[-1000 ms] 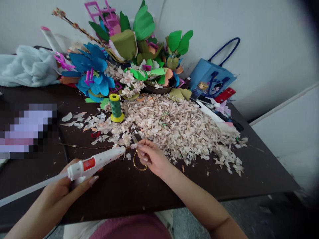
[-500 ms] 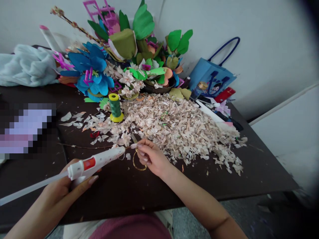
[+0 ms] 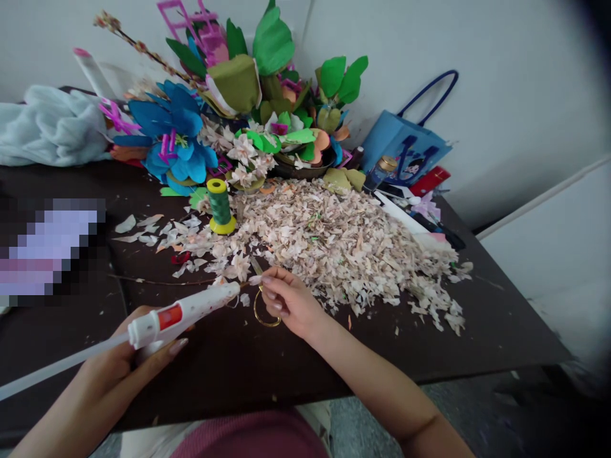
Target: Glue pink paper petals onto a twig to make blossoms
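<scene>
Red-and-white glue gun [image 3: 188, 312] closed in L grip [image 3: 117, 362]; R grip [image 3: 291, 302] pinches pale petal scrap [image 3: 255, 280].

White hot glue gun [image 3: 191, 312], tilted, gold-handled scissors [image 3: 261, 310] lying flat

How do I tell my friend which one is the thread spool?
Find the big heap of pale petal scraps on the dark table. At its back left edge stands a spool of green thread. Its yellow ends stand out from the pale scraps around it.
</scene>
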`<action>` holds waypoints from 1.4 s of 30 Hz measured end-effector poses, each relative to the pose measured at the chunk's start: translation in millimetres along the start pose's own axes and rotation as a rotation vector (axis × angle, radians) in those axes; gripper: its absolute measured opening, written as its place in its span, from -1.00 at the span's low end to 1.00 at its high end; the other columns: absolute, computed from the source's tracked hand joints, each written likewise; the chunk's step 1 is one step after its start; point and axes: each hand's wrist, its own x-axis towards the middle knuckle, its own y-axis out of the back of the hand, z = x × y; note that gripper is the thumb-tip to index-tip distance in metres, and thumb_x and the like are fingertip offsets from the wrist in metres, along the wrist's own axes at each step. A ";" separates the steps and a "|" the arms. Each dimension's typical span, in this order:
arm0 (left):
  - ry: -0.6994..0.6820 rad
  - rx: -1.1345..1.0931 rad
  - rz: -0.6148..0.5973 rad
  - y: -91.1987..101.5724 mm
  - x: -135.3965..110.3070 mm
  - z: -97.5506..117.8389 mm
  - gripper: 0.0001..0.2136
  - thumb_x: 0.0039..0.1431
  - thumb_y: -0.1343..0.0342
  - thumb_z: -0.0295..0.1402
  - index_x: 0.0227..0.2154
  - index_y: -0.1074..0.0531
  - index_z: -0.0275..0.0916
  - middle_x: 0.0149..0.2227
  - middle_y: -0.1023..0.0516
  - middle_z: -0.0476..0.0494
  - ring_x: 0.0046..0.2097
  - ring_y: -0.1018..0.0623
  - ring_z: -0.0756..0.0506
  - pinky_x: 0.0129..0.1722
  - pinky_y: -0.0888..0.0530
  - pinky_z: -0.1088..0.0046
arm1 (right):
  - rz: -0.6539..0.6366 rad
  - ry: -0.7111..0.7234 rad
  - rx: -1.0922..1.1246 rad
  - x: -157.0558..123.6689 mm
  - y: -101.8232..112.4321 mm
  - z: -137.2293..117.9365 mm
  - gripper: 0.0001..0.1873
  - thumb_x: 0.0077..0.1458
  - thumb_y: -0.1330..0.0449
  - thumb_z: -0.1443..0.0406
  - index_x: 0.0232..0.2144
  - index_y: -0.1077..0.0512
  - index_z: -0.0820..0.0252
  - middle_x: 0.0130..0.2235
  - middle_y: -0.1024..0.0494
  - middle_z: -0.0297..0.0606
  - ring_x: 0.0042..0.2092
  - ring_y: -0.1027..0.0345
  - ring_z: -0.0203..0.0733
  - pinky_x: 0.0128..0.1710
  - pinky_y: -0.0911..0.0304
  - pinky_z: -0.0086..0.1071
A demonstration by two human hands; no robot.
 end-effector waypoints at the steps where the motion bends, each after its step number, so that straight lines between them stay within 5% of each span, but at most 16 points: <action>1: -0.006 -0.001 -0.011 -0.3 -0.7 3.0 -0.58 0.12 -0.01 -0.01 -0.01 -0.40 -0.06 -0.09 -0.52 -0.08 -0.03 -0.49 -0.20 -0.03 -0.49 0.29 | -0.001 0.001 0.000 0.1 -0.1 0.0 -0.91 0.02 -0.25 0.32 -0.45 -0.38 0.19 -0.60 -0.19 -0.51 -0.63 0.07 -0.50 -0.69 0.35 -0.50; 10: -0.040 0.015 -0.100 2.2 3.2 -22.8 -0.57 0.09 -0.06 -0.02 0.02 -0.37 -0.01 -0.08 -0.51 -0.07 -0.09 -0.53 -0.18 -0.15 -0.56 0.35 | 0.030 0.012 0.034 -1.2 -3.0 -2.0 -0.88 -0.01 -0.26 0.32 -0.47 -0.37 0.19 -0.61 -0.19 -0.51 -0.64 0.06 -0.51 -0.69 0.35 -0.52; 17: -0.011 0.027 -0.002 -1.1 -0.6 4.4 -0.61 0.11 0.01 0.04 -0.08 -0.40 0.00 -0.13 -0.49 -0.11 -0.06 -0.49 -0.24 -0.01 -0.49 0.21 | 0.026 -0.003 0.029 -0.8 -3.3 -0.1 -0.88 -0.01 -0.26 0.32 -0.46 -0.36 0.20 -0.61 -0.19 -0.52 -0.64 0.06 -0.51 -0.70 0.34 -0.53; 27: 0.068 0.030 0.000 -9.8 -11.2 4.4 -0.73 0.12 -0.03 -0.04 -0.19 -0.31 -0.03 -0.36 -0.52 0.00 -0.34 -0.55 -0.14 -0.31 -0.54 0.39 | 0.039 0.021 0.156 -1.7 -1.7 -12.8 -0.89 -0.02 -0.27 0.36 -0.47 -0.36 0.19 -0.63 -0.22 -0.52 -0.64 0.05 -0.51 -0.71 0.32 -0.56; 32: -0.028 0.080 0.069 -21.8 -14.8 7.7 -0.69 0.12 -0.04 -0.06 -0.13 -0.33 -0.06 -0.17 -0.53 -0.05 -0.19 -0.56 -0.13 -0.25 -0.51 0.49 | 0.041 0.051 0.154 -1.1 3.9 -15.4 -0.90 0.00 -0.26 0.36 -0.46 -0.37 0.19 -0.63 -0.20 -0.52 -0.63 0.06 -0.51 -0.70 0.30 -0.58; 42: -0.175 0.216 0.213 -32.8 -6.8 22.1 -0.70 0.16 0.02 -0.03 -0.20 -0.37 -0.10 -0.24 -0.51 -0.09 -0.22 -0.56 -0.17 -0.19 -0.53 0.33 | 0.045 0.063 0.159 -0.3 6.5 -15.4 -0.92 0.02 -0.25 0.37 -0.44 -0.38 0.19 -0.60 -0.23 -0.51 -0.63 0.04 -0.50 -0.70 0.27 -0.58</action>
